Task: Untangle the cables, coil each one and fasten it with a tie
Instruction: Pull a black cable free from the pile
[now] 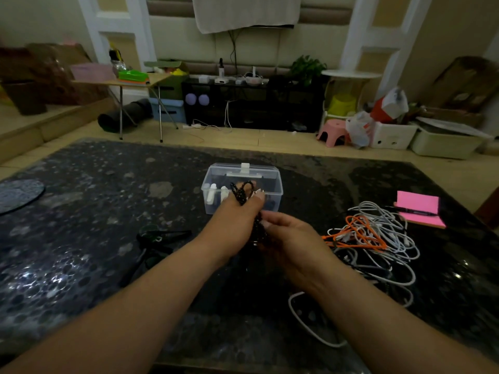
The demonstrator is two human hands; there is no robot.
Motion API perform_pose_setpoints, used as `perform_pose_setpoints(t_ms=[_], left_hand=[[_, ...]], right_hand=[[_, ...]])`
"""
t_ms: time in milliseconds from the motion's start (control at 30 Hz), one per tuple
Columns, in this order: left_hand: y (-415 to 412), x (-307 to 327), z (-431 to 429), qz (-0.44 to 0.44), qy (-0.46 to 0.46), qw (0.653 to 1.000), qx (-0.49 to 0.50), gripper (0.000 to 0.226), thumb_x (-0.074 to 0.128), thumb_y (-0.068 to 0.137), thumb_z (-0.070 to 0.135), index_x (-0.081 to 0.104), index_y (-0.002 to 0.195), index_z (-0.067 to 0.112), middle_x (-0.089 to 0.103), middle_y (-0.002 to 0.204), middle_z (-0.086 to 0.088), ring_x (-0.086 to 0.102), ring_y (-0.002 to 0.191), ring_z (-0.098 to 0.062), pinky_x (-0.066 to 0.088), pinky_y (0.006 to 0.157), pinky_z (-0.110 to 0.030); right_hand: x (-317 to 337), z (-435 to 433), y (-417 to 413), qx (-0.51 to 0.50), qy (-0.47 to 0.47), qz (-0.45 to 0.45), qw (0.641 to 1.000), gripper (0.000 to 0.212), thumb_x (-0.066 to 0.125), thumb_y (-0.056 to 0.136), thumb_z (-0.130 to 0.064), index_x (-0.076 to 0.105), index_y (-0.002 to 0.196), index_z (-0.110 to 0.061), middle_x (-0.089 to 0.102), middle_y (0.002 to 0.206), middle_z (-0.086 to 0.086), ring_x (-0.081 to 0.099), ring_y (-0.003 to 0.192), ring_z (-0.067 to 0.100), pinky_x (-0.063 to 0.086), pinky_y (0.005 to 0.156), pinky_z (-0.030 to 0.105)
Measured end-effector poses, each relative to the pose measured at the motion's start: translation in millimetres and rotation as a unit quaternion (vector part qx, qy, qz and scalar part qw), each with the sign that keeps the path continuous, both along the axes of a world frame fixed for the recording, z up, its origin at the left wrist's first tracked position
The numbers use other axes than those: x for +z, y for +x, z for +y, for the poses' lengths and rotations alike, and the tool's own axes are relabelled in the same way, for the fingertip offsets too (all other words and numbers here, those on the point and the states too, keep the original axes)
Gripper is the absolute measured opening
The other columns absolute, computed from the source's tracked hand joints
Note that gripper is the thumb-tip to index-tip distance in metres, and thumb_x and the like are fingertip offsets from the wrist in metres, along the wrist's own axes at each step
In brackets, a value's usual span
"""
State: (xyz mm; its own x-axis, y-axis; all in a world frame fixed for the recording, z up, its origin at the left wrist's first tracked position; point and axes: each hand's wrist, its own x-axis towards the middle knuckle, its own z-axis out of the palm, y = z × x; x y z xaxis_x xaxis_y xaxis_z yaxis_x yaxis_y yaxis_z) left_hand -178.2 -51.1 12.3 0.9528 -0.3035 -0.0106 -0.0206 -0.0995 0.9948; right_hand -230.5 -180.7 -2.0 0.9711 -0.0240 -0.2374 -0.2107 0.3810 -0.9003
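While dark scissors (pixel 159 238) lie on the worktop (pixel 81 238) left of it, the left grip (pixel 237 220) holds the black cable (pixel 241 194) looped round its curled fingers, just in front of a clear box (pixel 272 182). Just beside it, the right grip (pixel 291 238) pinches the same cable. Right of that grip lies a white-and-orange cable tangle (pixel 378 233).

a dark speckled stone table (pixel 94 184) carries a clear plastic box (pixel 243 172) at its middle, scissors (pixel 159 238) nearer on the left, a round dark mat (pixel 19 194) at the left edge, a tangle of white and orange cables (pixel 378 233) on the right, a pink notepad (pixel 417 209) just beyond the tangle, and a white cable loop (pixel 305 325) near the front.
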Motion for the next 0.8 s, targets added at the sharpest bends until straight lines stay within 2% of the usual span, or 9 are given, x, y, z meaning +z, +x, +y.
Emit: perform_pose_setpoints(t_ms=[133,233,300,367,467,500,600,733,800], left_hand=[[-7.1,-8.8,-4.5,0.003,0.041,0.997,-0.066,0.031,0.055,0.107,0.041,0.075,0.119,0.02,0.08,0.112,-0.003,0.074,0.112,-0.02,0.052,0.109,-0.051],[-4.7,-11.4,-2.4,0.003,0.059,0.997,-0.047,0.031,0.051,0.111,0.037,0.076,0.115,0.018,0.081,0.103,-0.004,0.078,0.1,-0.02,0.058,0.1,-0.05],[-3.0,-8.6,3.0,-0.005,0.107,0.993,-0.044,0.032,0.048,0.111,0.039,0.073,0.111,0.019,0.08,0.088,-0.006,0.078,0.08,-0.02,0.064,0.082,-0.043],[-6.3,-6.0,6.9,-0.078,0.231,0.967,-0.078,0.026,0.051,0.11,0.035,0.071,0.104,0.02,0.076,0.08,-0.002,0.072,0.072,-0.016,0.054,0.067,-0.024],[-15.4,-5.2,4.6,-0.16,0.341,0.921,-0.099,0.018,0.056,0.104,0.014,0.069,0.116,0.009,0.073,0.109,-0.007,0.068,0.102,-0.025,0.043,0.078,-0.02],[-15.0,-5.2,4.8,-0.158,0.344,0.92,-0.106,0.017,0.056,0.101,0.01,0.07,0.112,0.009,0.074,0.107,-0.009,0.069,0.1,-0.026,0.048,0.08,-0.028],[-10.3,-3.7,11.7,-0.134,0.331,0.924,-0.133,0.011,0.06,0.092,0.013,0.07,0.093,0.016,0.073,0.084,-0.003,0.069,0.079,-0.02,0.058,0.075,-0.047],[-10.1,-4.8,29.6,-0.133,0.288,0.936,-0.15,0.02,0.058,0.095,0.018,0.064,0.108,0.034,0.074,0.1,0.006,0.07,0.093,-0.014,0.059,0.085,-0.043],[-9.3,-9.1,39.2,-0.117,0.283,0.941,-0.142,0.017,0.057,0.097,0.022,0.06,0.112,0.03,0.072,0.105,0.002,0.07,0.097,-0.019,0.058,0.089,-0.048]], right_hand=[[-6.8,2.3,-5.0,-0.015,-0.146,-0.071,0.987,0.026,0.059,0.1,0.003,0.078,0.106,-0.014,0.082,0.097,0.013,0.08,0.091,0.026,0.064,0.078,0.037],[-10.4,-8.1,1.1,-0.077,-0.3,-0.084,0.947,0.015,0.065,0.096,-0.006,0.074,0.097,-0.018,0.08,0.092,0.006,0.078,0.091,0.025,0.064,0.086,0.048],[3.3,-15.0,0.1,-0.103,-0.345,-0.101,0.927,0.008,0.067,0.099,-0.024,0.067,0.107,-0.023,0.075,0.097,-0.001,0.072,0.093,0.018,0.058,0.08,0.03],[13.8,-19.6,-2.4,-0.047,-0.403,-0.143,0.903,0.034,0.066,0.098,-0.049,0.057,0.126,-0.033,0.066,0.104,-0.008,0.066,0.094,0.004,0.048,0.072,0.016],[6.7,-15.9,0.5,0.014,-0.516,-0.194,0.835,0.036,0.053,0.095,-0.068,0.059,0.118,-0.042,0.063,0.105,-0.014,0.061,0.095,-0.004,0.049,0.08,0.022],[-0.6,-14.2,4.1,0.004,-0.544,-0.202,0.814,0.034,0.049,0.097,-0.068,0.06,0.108,-0.039,0.064,0.101,-0.013,0.061,0.093,-0.002,0.05,0.081,0.028],[-10.6,-6.5,11.5,-0.009,-0.523,-0.199,0.828,0.028,0.048,0.105,-0.056,0.056,0.092,-0.031,0.066,0.086,-0.01,0.062,0.079,0.001,0.046,0.07,0.033],[-9.7,4.4,20.8,-0.022,-0.567,-0.232,0.79,0.021,0.056,0.105,-0.044,0.058,0.092,-0.028,0.065,0.081,-0.011,0.061,0.074,-0.001,0.044,0.063,0.024],[-13.4,11.3,26.0,-0.02,-0.576,-0.238,0.782,0.016,0.058,0.106,-0.039,0.058,0.093,-0.028,0.064,0.083,-0.013,0.061,0.076,-0.001,0.043,0.063,0.02]])
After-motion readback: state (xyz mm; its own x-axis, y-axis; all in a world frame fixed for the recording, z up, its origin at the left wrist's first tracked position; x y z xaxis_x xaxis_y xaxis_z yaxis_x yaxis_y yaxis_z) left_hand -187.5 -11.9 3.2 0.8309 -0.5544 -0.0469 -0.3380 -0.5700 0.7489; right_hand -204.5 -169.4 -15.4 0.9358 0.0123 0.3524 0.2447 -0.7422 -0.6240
